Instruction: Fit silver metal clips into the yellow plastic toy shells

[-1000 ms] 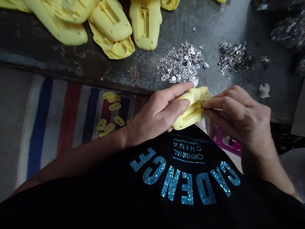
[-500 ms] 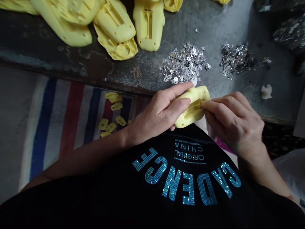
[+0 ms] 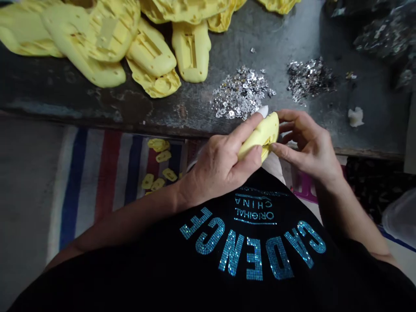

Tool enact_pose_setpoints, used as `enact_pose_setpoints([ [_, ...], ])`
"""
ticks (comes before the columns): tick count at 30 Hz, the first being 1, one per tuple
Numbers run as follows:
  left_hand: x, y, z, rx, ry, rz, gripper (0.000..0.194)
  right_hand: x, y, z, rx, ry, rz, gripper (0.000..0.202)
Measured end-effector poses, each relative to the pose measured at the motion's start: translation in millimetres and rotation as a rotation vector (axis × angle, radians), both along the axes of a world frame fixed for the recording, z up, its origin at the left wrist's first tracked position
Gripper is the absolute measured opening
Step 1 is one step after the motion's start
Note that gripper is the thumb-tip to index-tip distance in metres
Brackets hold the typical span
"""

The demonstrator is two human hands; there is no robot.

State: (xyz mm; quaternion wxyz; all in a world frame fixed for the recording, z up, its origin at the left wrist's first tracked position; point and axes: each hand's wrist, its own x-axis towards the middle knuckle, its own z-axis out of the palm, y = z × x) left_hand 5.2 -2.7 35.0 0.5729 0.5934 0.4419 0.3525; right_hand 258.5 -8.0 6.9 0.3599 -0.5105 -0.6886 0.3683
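Observation:
A yellow plastic shell (image 3: pixel 260 135) with a slot in its face is gripped in my left hand (image 3: pixel 224 162), the thumb across its near side and a white covering on one fingertip. My right hand (image 3: pixel 312 145) is at the shell's right end, thumb at the slot and fingers curled behind the edge; whether it holds a small part is hidden. Just beyond the shell lies a heap of small shiny metal pieces (image 3: pixel 242 93). A second, darker heap of metal pieces (image 3: pixel 310 78) is farther right.
Yellow shells (image 3: pixel 191 52) are piled along the far left of the dark table (image 3: pixel 156 115). A white scrap (image 3: pixel 355 117) lies at the right, below clear bags (image 3: pixel 383 37). Small yellow parts (image 3: pixel 158 184) rest on striped cloth (image 3: pixel 107 173) below the table edge.
The shell has tilted more onto its side in my left hand. My right hand has turned, with its fingers now spread behind the shell's end. The whole view has shifted slightly.

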Motion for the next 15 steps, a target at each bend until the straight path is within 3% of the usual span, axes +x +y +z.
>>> enact_pose_setpoints([
  [5, 5, 0, 6.6, -0.091, -0.016, -0.113, 0.076, -2, -1, -9.0, 0.055, 0.071, -0.030, 0.059],
  [9, -3, 4, -4.7, -0.225, -0.140, -0.329, 0.105, -4, -13, -22.1, 0.157, 0.220, -0.158, 0.059],
  [15, -2, 13, -15.5, -0.454, -0.196, -0.398, 0.096, -4, -26, -30.9, 0.326, 0.216, -0.274, 0.060],
])
